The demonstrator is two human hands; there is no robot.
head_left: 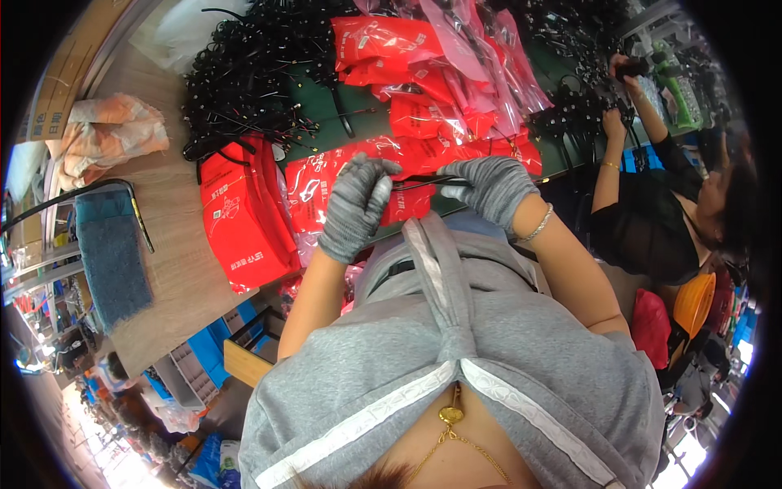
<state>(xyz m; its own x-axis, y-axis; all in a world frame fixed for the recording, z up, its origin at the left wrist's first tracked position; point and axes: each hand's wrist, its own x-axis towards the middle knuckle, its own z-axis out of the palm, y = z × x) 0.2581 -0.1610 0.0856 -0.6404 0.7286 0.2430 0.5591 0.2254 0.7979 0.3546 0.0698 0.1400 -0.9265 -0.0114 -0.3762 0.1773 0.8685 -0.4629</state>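
Both hands wear grey gloves and hold one thin black cable (423,184) between them, just above the red bags (342,183) at the table edge. The left hand (357,205) is closed on one end, and the right hand (491,186) pinches the other end. The step seems to be straightening or folding the cable; next it probably needs an even bend before going into a bag.

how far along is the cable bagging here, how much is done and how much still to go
Done, it seems: many red bags lie heaped on the table, though whether they are filled is unclear. In hand: the left hand and right hand, both gloved, grip one black cable stretched between them. Left: a big tangle of loose black cables is piled behind.
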